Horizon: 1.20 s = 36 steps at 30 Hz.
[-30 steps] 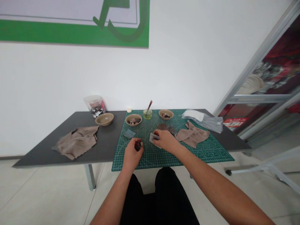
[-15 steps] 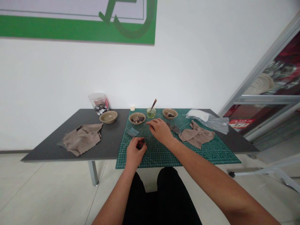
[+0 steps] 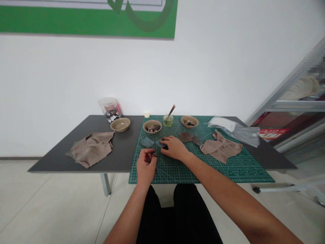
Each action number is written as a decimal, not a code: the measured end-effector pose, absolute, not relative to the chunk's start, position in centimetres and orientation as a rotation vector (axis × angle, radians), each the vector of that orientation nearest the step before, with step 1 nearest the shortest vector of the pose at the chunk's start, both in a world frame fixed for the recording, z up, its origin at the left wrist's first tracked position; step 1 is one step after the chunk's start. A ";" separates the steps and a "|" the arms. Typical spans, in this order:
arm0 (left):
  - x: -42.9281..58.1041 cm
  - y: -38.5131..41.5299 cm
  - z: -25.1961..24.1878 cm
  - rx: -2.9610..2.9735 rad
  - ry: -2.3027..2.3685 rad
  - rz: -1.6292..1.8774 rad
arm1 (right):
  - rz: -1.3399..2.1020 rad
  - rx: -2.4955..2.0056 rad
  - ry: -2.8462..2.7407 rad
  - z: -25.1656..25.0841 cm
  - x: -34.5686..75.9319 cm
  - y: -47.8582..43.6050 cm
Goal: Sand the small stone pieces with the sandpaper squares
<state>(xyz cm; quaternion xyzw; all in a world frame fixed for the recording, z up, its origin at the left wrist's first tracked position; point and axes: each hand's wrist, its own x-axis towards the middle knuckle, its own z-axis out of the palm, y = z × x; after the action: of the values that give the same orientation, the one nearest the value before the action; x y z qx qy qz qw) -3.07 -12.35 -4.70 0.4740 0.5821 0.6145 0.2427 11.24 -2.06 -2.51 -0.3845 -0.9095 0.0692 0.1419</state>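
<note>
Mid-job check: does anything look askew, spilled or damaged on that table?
One thing: the green mat juts past the near edge of the dark table, so its front strip appears to overhang. I see no spill or damage.

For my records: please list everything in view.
sign: one, green, white, wall
floor: one, pale, below
metal frame: one, grey, right
table: one, dark grey, centre
mat: one, green, table
bowls: three, tan, two on mat, one left
small pieces: many, brownish, mat bowls
jar: one, clear, back left
glass: one, yellowish green, mat back
sticks: count unclear, brown, glass
cap: one, cream, back edge
cloths: two, taupe, both sides
sheets: four, bluish (two), brown, grey, mat
bag: one, clear, back right
trousers: one pair, black, front
hands: two, bare, mat
</note>
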 end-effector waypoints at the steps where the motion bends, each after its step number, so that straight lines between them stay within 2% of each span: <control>1: -3.1 -12.4 -4.6 1.284 1.597 1.695 | 0.195 -1.130 -2.611 -2.4 11.2 -2.2; 9: -3.2 -12.7 -4.6 1.141 1.687 1.907 | 0.195 -0.969 -2.600 -1.7 7.2 -5.4; 19: -5.6 -13.4 -5.7 1.058 1.614 1.996 | 0.152 -1.117 -2.545 -2.5 3.4 -4.5; 25: -5.8 -13.3 -5.8 1.114 1.707 1.960 | 0.649 -1.082 -2.037 -2.2 5.7 -4.7; 31: -4.5 -11.5 -4.4 1.254 1.575 1.752 | 1.380 -0.945 -1.275 -2.8 9.3 -5.1; 36: -2.3 -9.2 -3.0 1.310 1.390 1.673 | 1.616 -0.818 -1.086 -3.4 12.1 -3.8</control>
<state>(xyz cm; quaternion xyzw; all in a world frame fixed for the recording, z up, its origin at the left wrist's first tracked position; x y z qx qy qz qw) -2.28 -9.15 -2.97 0.4926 0.5227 0.6294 0.2967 12.09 -3.81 -3.39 -0.3369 -0.4476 0.6661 0.4925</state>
